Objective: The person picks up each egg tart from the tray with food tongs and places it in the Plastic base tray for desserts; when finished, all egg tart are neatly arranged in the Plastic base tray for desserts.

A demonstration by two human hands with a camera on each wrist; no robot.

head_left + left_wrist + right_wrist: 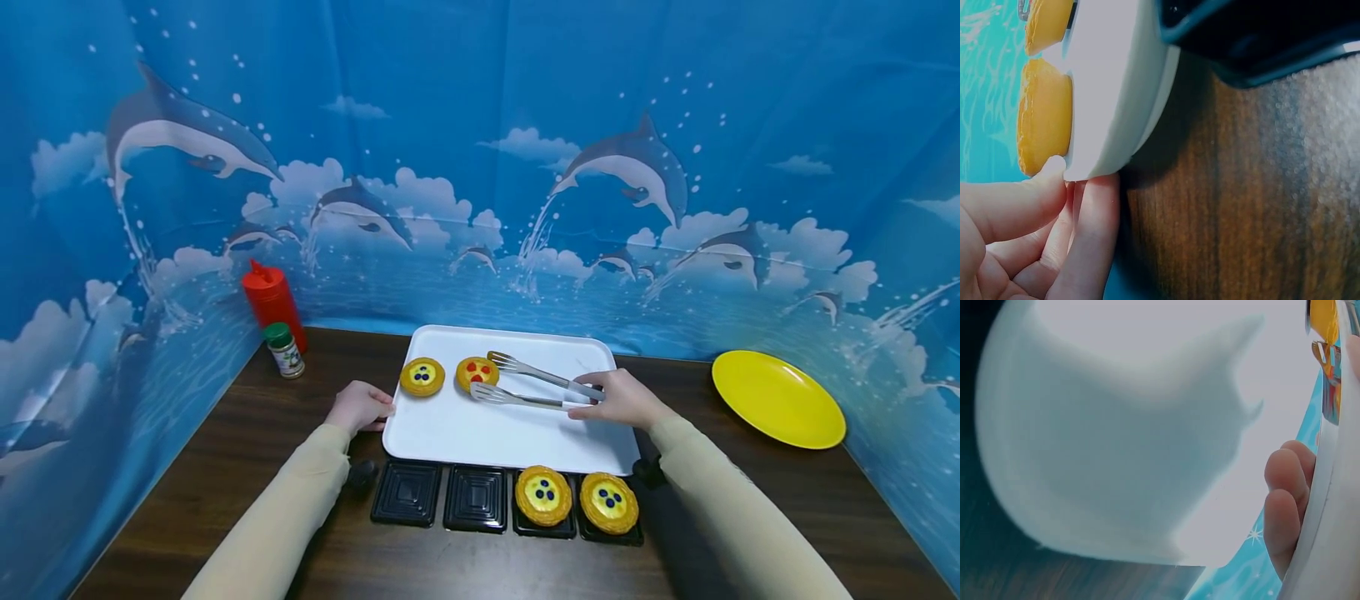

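Observation:
A white tray (450, 435) lies on the table. My left hand (362, 407) pinches its left rim, thumb on top and fingers below, as the left wrist view shows. In my right hand (621, 398) is a pair of metal tongs (536, 373), held by the handles above the tray's right half. The tongs stand spread, one tip on each side of a tart with red pieces (476, 372); whether they touch it, I cannot tell. Left of it on the tray is a tart with dark blue berries (422, 377).
In front of the tray stands a row of black square holders (407, 493); the two right ones carry berry tarts (543, 496). A yellow plate (780, 398) lies far right. A red squeeze bottle (274, 307) and a green-capped jar (285, 352) stand back left.

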